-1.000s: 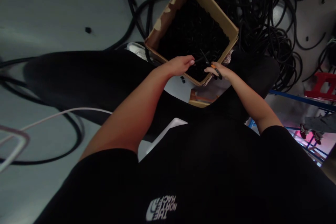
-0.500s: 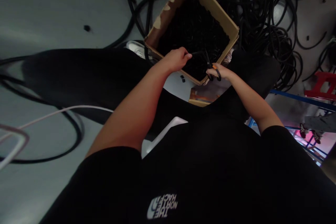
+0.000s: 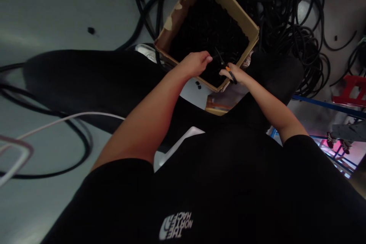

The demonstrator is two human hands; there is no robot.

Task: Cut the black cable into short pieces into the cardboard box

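Note:
My right hand [image 3: 238,74] is closed on scissors [image 3: 231,75] with orange and black handles. Their dark blades point up and left over a cardboard box [image 3: 239,0]. My left hand [image 3: 199,63] is pinched at the box's near side, to the left of the blades. From its fingertips a thin black strip [image 3: 215,57] seems to run towards the scissors; against the dark contents its end is hard to make out. Many small black pieces [image 3: 210,26] fill the box below both hands.
Long black hoses or cables [image 3: 286,15] lie coiled right of the box, and others cross the floor at left. Loose black bits [image 3: 91,30] are scattered about. A red stool [image 3: 350,90] and a blue bar [image 3: 328,106] are at right, with another person's shoes [image 3: 345,146] beyond.
My right hand has moved slightly left, nearer my left hand. The scissor handles, spread before, now look closer together. My left hand has shifted slightly right.

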